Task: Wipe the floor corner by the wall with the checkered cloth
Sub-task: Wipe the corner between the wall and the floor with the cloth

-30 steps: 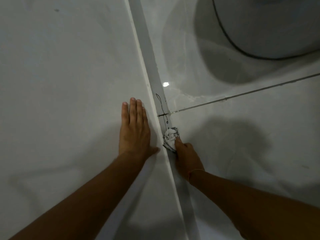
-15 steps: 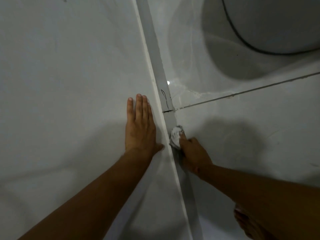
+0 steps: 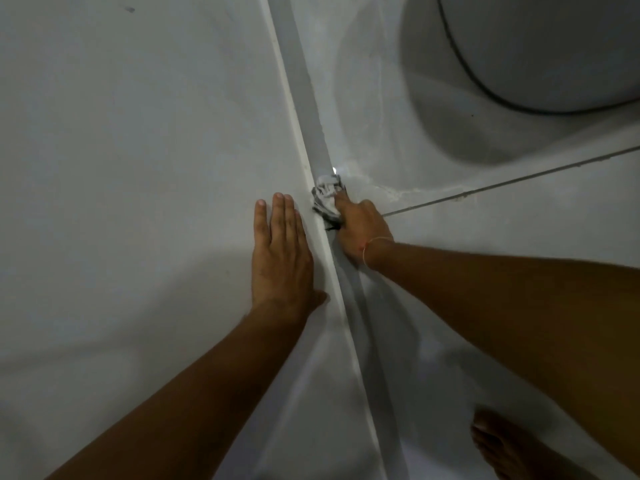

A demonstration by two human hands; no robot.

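The checkered cloth (image 3: 325,199) is bunched into a small grey-and-white wad. It is pressed against the grey strip (image 3: 304,98) where the white wall (image 3: 138,150) meets the tiled floor (image 3: 485,237). My right hand (image 3: 360,230) grips the cloth from behind, fingers closed on it, at the level of a floor grout line. My left hand (image 3: 280,258) lies flat on the wall just left of the strip, fingers together and extended, holding nothing.
A large round white object with a dark rim (image 3: 536,53) stands on the floor at the upper right and casts a shadow. A dark grout line (image 3: 519,178) crosses the tiles. A bare foot (image 3: 502,445) shows at the lower right.
My right hand has pushed the cloth forward along the grey strip, past the thin dark squiggle, which is now covered. The left hand stays flat on the wall.
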